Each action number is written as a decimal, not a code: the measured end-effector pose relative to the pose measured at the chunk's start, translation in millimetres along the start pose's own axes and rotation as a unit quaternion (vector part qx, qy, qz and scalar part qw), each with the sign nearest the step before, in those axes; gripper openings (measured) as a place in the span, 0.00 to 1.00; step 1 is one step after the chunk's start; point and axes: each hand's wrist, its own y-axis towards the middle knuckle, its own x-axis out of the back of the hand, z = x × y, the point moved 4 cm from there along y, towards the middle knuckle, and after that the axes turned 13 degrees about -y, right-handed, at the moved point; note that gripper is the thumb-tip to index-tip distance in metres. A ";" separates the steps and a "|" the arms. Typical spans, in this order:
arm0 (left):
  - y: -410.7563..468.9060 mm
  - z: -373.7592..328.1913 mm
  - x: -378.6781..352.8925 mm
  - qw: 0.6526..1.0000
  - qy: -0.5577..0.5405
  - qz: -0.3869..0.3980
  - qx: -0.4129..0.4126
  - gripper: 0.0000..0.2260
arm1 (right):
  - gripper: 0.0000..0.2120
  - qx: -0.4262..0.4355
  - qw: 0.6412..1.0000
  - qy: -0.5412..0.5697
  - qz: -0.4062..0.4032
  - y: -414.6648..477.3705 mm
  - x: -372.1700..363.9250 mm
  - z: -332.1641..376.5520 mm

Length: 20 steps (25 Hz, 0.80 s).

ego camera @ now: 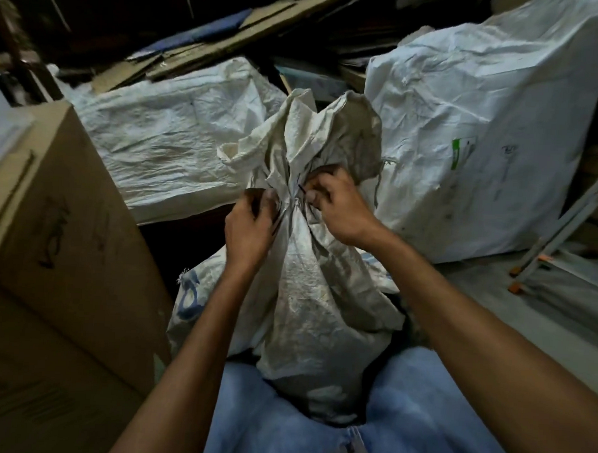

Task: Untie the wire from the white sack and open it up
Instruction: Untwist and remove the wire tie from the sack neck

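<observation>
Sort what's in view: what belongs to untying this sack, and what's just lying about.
Job: white sack; wire at its neck; left hand gripping the neck; right hand pinching at the wire.
Lying about: cardboard box; left rear sack; right rear sack; metal ladder; cardboard sheets.

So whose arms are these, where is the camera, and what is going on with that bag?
There is no machine here. These are a person's two bare arms, filmed by one wide-angle camera worn on the head and looking down. The white sack stands in front of the person's blue jeans. Its neck is bunched and tied with a thin dark wire. The left hand grips the bunched neck. The right hand pinches the neck right beside the wire; I cannot tell if it holds the wire itself. The sack is not yet open. Around it are a cardboard box on the left, a crumpled sack behind, and a big white bundle on the right.
</observation>
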 end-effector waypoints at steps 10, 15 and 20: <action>-7.9 -10.4 -19.3 0.999 0.045 -0.013 0.022 0.16 | 0.06 -0.048 0.990 0.123 0.041 -8.9 9.0 -15.3; -9.8 -15.9 -28.0 0.992 0.108 0.035 0.047 0.23 | 0.08 -0.045 0.990 0.132 0.034 -11.9 8.2 -20.4; -5.5 -10.3 -30.8 0.993 0.107 0.036 0.044 0.26 | 0.06 -0.060 0.990 0.128 -0.016 -18.8 0.5 -33.7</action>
